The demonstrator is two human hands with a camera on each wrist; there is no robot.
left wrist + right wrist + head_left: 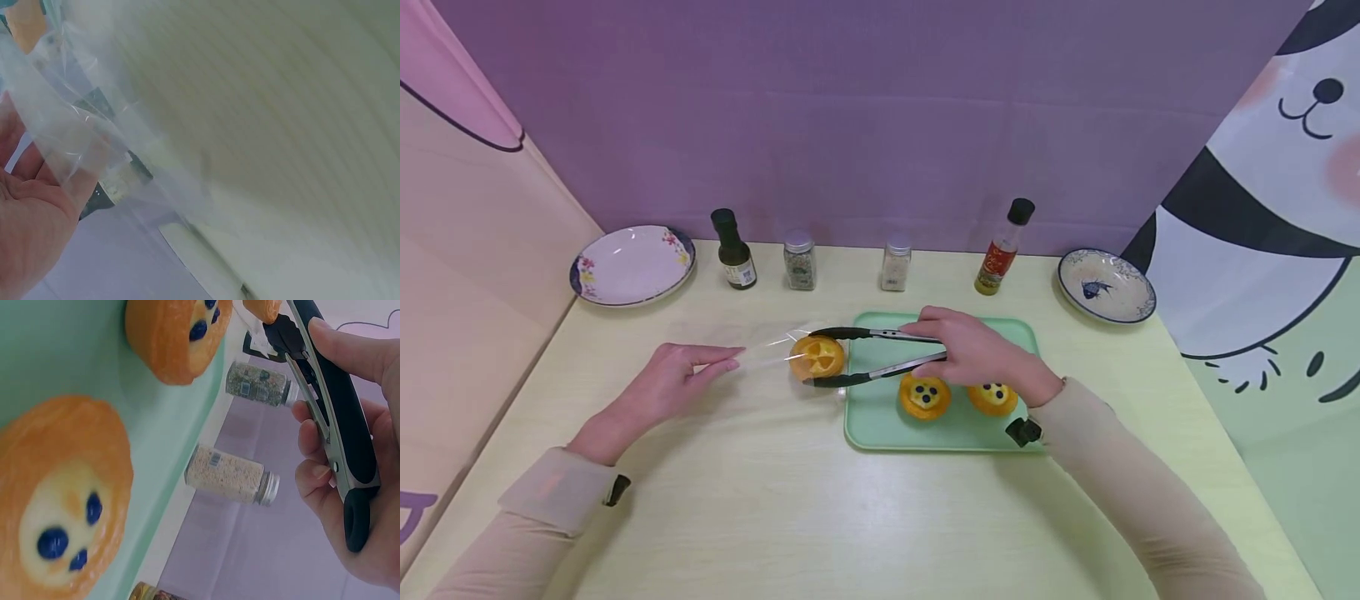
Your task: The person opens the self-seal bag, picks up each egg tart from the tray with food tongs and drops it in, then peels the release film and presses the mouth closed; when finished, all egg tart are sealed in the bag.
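My left hand (662,383) pinches the edge of a clear plastic bag (75,131) between thumb and fingers. With my right hand (973,350) I grip black-and-silver tongs (337,425). Their black tips lie either side of a round golden pastry (817,358), just beyond the left edge of the green tray (880,433). Clear film shows over that pastry's left part; how deep it sits in the bag is hard to tell. Two pastries with dark berries, a nearer one (925,397) and another (992,400), rest on the tray under my right hand and wrist.
Along the back stand a dark bottle (736,254), a jar of green seasoning (800,265), a jar of pale seasoning (896,267) and a red-labelled bottle (1000,254). A floral oval plate (632,265) is back left, a fish-patterned dish (1107,287) back right.
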